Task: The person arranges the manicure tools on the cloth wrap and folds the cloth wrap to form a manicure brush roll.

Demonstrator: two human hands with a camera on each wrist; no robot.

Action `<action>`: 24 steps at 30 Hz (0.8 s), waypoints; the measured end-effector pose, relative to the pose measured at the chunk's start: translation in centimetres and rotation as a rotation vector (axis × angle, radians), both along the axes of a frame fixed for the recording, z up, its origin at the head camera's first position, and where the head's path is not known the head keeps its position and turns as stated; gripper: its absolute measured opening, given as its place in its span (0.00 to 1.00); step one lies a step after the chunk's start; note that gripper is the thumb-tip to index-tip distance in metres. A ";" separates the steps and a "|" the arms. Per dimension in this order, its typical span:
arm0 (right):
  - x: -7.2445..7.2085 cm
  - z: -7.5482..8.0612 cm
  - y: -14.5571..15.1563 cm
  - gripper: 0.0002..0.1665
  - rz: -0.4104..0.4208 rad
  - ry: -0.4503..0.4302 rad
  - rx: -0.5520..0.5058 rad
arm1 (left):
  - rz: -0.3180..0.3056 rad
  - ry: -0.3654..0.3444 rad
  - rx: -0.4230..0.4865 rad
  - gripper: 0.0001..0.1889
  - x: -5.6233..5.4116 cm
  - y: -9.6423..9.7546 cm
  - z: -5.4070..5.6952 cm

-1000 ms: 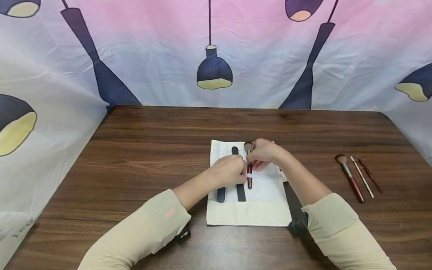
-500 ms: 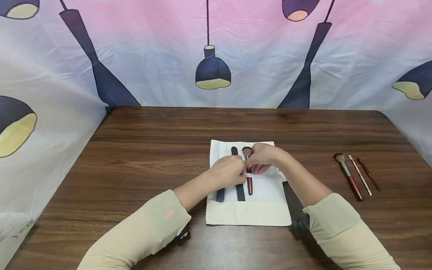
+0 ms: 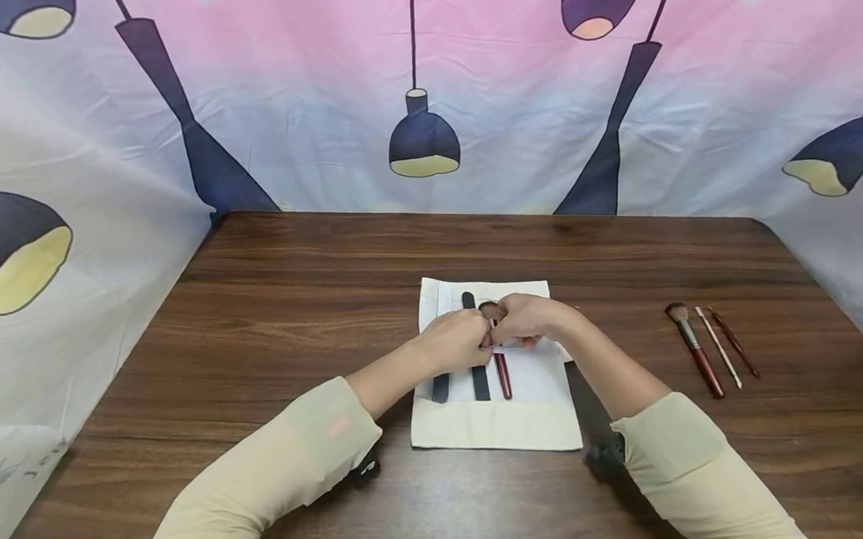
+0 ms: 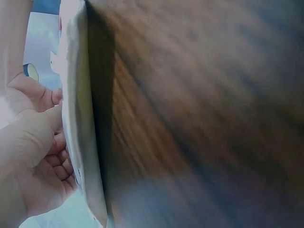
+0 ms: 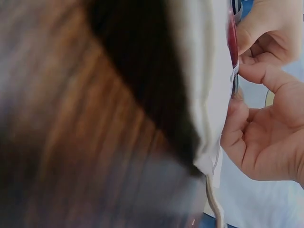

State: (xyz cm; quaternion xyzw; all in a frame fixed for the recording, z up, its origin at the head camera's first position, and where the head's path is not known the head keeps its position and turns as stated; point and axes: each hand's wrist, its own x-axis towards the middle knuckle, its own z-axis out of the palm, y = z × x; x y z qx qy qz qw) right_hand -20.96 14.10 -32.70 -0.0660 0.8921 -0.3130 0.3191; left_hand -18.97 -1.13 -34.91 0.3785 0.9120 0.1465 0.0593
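A cream cloth roll-up pouch lies unfolded on the table in the head view. My left hand bends over its middle, fingers curled, and pinches a white elastic band beside the brush. My right hand grips a makeup brush with a dark red handle near its metal collar. The brush passes under the band, bristles toward the far edge, handle end slightly tilted right. Left of it lie a black flat strip like a nail file and another dark flat strip, both partly covered by my left hand.
To the right on the wooden table lie a larger red-handled makeup brush, a thin white stick and a thin reddish-brown stick. A printed cloth backdrop stands behind the table.
The brush has slid toward me through the band, and its handle end has swung a little right. My right hand has moved down with it; the left hand stays in place.
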 end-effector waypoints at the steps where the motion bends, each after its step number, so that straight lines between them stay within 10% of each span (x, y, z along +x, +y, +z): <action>1: 0.0 0.0 0.0 0.13 0.004 0.007 0.006 | -0.001 -0.001 -0.001 0.22 0.0 0.0 0.0; 13: 1.0 2.2 4.0 0.19 0.016 0.244 0.072 | -0.010 -0.032 -0.013 0.12 -0.1 -0.1 0.3; 24: 2.9 5.1 15.4 0.27 -0.200 0.318 0.098 | -0.007 -0.046 -0.033 0.12 0.2 -0.7 0.1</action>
